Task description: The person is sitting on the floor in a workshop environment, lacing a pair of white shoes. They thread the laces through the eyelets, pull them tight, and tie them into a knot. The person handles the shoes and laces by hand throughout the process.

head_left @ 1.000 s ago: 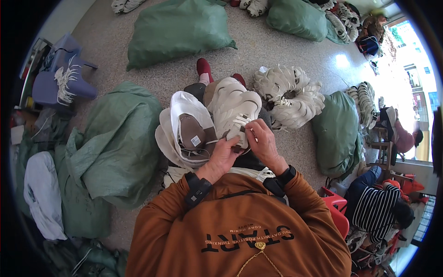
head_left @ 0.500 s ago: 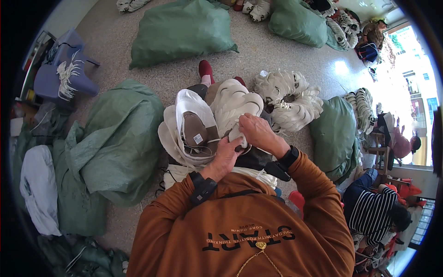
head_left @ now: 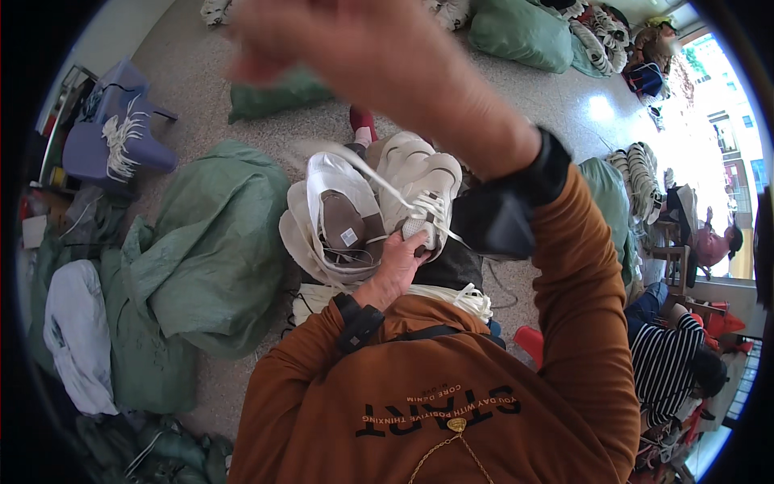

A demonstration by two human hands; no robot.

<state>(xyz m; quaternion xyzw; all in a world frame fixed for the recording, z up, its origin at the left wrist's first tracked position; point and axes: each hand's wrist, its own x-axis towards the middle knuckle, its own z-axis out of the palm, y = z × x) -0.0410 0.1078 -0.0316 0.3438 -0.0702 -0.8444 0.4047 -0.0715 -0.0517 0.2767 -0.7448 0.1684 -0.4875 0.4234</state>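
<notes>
One left hand (head_left: pixel 395 266) down at a pale lace-up shoe (head_left: pixel 438 189), one right hand (head_left: pixel 363 48) flung high, in a room of sacks and footwear. Grips the shoe by its tongue end over the lap, thumb on top and most fingers out of sight beneath. Half a second earlier, worked at the lacing with both hands together; now has swept the right up and across to the left, close to the camera and badly blurred. Impossible to tell how far open, or whether closed on anything. Between the two, a pale lace (head_left: pixel 385 184), stretched from the lacing up toward the left, with no clear sight of its end. By the look of it, a long pull through the shoe, with lacing under way and the lower hand as anchor. Just to the left, an open white shoe (head_left: pixel 337 222) with a brown lining; across the lap, a bundle of pale laces (head_left: pixel 466 301). Farther left, a bulky green sack (head_left: pixel 218 250) on the floor (head_left: pixel 222 383) and a purple chair (head_left: pixel 81 153) hung with white strands (head_left: pixel 121 149). At right, beyond the elbow, a co-worker (head_left: pixel 669 355) in a striped top, bent low.
</notes>
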